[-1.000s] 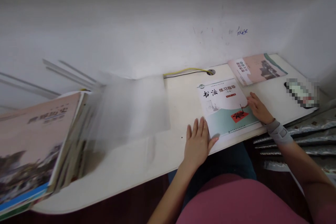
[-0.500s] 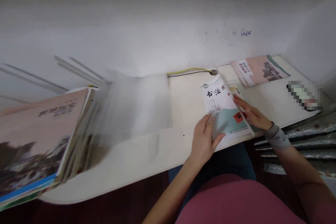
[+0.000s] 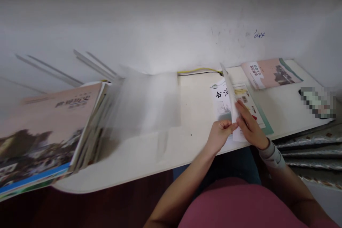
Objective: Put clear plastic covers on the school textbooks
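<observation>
A thin white and teal booklet (image 3: 223,101) with black Chinese characters lies on the white desk (image 3: 192,114) in front of me. Its front cover stands lifted on edge, and an inner page (image 3: 247,103) with small pictures shows beneath. My left hand (image 3: 220,133) is curled at the booklet's near left corner, fingers pinching the cover's lower edge. My right hand (image 3: 248,124) rests on the opened page, fingers against the raised cover. A grey band sits on my right wrist.
A pink booklet (image 3: 271,73) lies at the desk's far right corner. A tall stack of books (image 3: 50,131) fills the left, next to a clear plastic sheet (image 3: 149,103). A yellow cable (image 3: 199,70) runs along the wall. A blurred-out object (image 3: 317,101) sits at the right edge.
The booklet lay shut under both flat hands. The cover has since been lifted from its right edge and swung up toward the left, with my left hand closing on it.
</observation>
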Tool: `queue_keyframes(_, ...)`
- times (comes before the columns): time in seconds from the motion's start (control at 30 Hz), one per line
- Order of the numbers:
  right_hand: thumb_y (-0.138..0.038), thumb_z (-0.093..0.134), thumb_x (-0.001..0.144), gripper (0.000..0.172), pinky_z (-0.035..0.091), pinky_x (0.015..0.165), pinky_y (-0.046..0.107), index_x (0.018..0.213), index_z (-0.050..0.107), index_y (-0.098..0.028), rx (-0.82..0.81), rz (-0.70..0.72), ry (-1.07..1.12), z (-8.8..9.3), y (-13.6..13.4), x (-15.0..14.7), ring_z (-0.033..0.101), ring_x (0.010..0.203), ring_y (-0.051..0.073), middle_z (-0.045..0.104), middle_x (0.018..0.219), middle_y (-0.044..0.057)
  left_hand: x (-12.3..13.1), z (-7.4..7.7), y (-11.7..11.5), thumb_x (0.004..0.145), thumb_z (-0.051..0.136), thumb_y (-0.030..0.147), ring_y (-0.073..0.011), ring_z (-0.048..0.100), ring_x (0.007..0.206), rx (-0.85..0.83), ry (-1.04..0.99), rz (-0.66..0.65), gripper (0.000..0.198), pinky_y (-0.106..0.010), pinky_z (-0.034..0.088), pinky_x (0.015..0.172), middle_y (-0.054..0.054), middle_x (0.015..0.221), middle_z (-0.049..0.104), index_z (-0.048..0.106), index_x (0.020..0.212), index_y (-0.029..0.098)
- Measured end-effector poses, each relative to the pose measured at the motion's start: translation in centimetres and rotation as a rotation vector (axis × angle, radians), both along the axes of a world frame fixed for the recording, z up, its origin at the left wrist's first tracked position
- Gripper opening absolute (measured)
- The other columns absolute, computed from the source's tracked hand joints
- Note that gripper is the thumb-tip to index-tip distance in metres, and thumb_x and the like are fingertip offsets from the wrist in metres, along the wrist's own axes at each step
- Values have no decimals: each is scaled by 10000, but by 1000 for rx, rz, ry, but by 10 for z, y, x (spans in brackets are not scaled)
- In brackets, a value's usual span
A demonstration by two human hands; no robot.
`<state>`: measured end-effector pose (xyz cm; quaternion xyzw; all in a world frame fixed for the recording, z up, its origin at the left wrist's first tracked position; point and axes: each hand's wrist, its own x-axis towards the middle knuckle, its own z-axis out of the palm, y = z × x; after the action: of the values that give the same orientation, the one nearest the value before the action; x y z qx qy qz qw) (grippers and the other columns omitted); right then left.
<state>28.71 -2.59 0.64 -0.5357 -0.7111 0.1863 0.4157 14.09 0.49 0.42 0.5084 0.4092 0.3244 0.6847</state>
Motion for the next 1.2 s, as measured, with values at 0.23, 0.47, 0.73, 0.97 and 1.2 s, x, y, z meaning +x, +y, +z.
queue_keyframes(0.23, -326, 390, 933, 607, 244, 1114, 553, 1478, 123, -336, 76, -106, -196, 24, -17, -1, 123, 1418, 273, 98, 1563, 21, 12, -4, 2, 708, 573, 650, -102, 428, 534, 75, 56, 25, 503, -231, 341, 502, 38, 521, 440, 479, 575, 174)
queue_keyframes(0.47, -298, 401, 932, 581, 264, 1104, 536, 1468, 179, -335, 148, -65, -396, 42, -22, 7, 211, 1400, 260, 270, 1517, 53, 12, -3, 2, 866, 446, 497, -134, 519, 651, 265, 178, -40, 367, -260, 428, 616, 4, 693, 571, 578, 835, 156)
queue_keyframes(0.73, -506, 504, 856, 628, 243, 1094, 535, 1411, 367, -246, -9, 234, -570, 2, 20, 2, 121, 1416, 295, 189, 1542, 98, -73, -1, 1, 933, 358, 401, -253, 481, 1226, 893, 697, 205, 458, -452, 384, 1007, -146, 1258, 575, 427, 1315, 158)
queue_keyframes(0.97, -453, 514, 866, 540, 196, 1094, 560, 1341, 474, -200, 76, 276, -732, -3, 27, -57, 207, 1391, 331, 309, 1491, 148, -147, -33, -1, 935, 282, 485, -331, 212, 1391, 826, 1213, 319, 631, -576, 257, 1069, -206, 1416, 414, 296, 1425, 88)
queue_keyframes(1.2, -437, 600, 815, 505, 206, 1065, 604, 1264, 546, -212, 96, 238, -829, -9, 35, -86, 328, 1331, 366, 417, 1428, 156, -154, -42, -7, 948, 219, 478, -326, 224, 1385, 737, 1210, 289, 651, -566, 249, 1075, -214, 1417, 405, 234, 1443, 56)
